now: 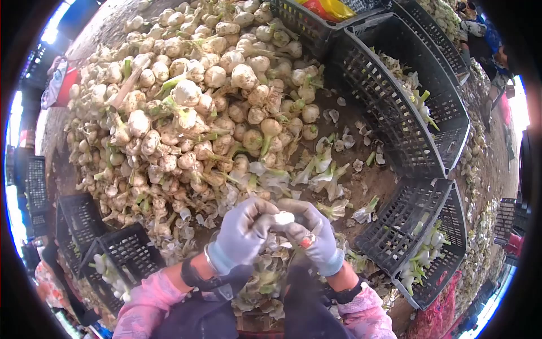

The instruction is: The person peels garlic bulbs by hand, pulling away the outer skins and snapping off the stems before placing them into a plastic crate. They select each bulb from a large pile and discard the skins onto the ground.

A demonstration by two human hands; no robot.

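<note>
My left hand, in a pale grey-lavender glove, pinches a small white piece of garlic between thumb and fingers. From the other side my right hand, gloved alike, closes its fingers on the same piece. An orange-red patch shows near the right thumb; I cannot tell what it is. Both hands are held together above my lap. Just beyond them rises a large heap of garlic bulbs, soil-stained and with short stems. Loose papery skins lie between my legs.
Black plastic crates stand at the right: a big tilted one and a lower one, both with garlic trimmings or stems inside. More crates stand at the lower left, one with pale garlic pieces. Stem scraps litter the floor. Another person works at the upper right.
</note>
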